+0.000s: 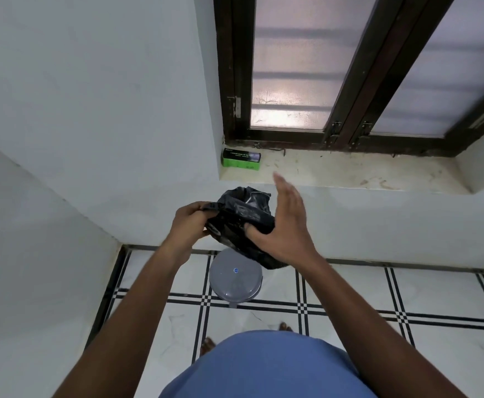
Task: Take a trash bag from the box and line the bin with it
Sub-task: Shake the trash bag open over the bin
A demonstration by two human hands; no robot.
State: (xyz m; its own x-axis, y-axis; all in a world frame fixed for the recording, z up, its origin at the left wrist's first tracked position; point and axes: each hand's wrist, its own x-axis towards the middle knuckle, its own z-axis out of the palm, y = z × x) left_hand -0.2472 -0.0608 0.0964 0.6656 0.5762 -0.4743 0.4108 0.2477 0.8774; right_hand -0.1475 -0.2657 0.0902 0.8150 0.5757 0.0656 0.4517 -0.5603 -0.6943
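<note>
A crumpled black trash bag (239,216) hangs in front of me at chest height, between both hands. My left hand (190,225) pinches its upper left edge. My right hand (282,225) presses against the bag's right side with the thumb tucked into the plastic and the fingers stretched upward. The green and black trash bag box (240,162) lies on the window sill (335,173), at its left end. Below the bag stands the round grey bin (235,278) on the floor, its lid closed.
A white wall corner rises at the left, and a low wall runs under the sill. Behind the sill is a dark-framed window (350,81). The tiled floor (350,297) has black grid lines. My bare toes show near the bin.
</note>
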